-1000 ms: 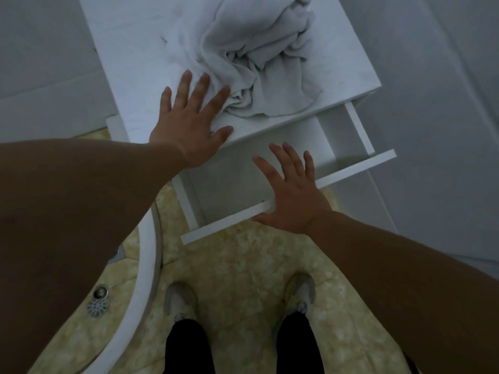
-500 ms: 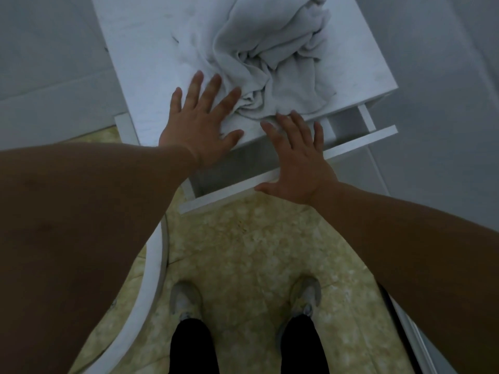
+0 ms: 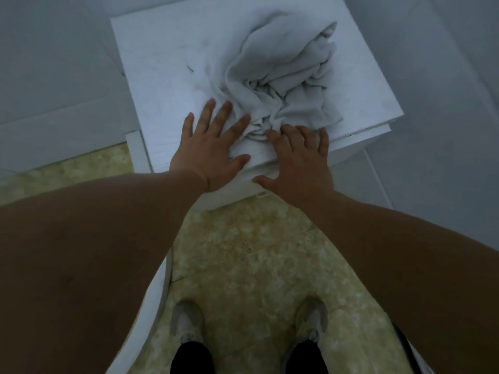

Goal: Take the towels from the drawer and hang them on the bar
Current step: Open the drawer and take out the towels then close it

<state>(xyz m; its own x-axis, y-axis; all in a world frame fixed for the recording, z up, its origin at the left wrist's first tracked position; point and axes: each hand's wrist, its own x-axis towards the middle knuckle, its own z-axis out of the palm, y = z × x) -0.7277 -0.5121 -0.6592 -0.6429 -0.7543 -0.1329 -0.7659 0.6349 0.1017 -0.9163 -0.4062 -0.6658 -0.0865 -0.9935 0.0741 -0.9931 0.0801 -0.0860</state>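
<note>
A crumpled pile of pale grey towels [image 3: 280,76] lies on top of a small white cabinet [image 3: 162,85]. My left hand [image 3: 210,149] rests flat on the cabinet top with fingers spread, its fingertips touching the near edge of the towels. My right hand [image 3: 299,160] lies over the cabinet's front edge, fingers straight and reaching the towels, thumb against the drawer front [image 3: 237,195]. The drawer is pushed in. No bar is in view.
White tiled walls [image 3: 54,63] stand to the left, behind and to the right of the cabinet. A curved white rim [image 3: 159,292] runs along the floor on the left. My two shoes [image 3: 186,322] stand on the beige marbled floor [image 3: 243,255].
The drawer went from wide open to pushed in, moved by my right hand, which now reaches the towels. My left hand stayed flat on the cabinet top.
</note>
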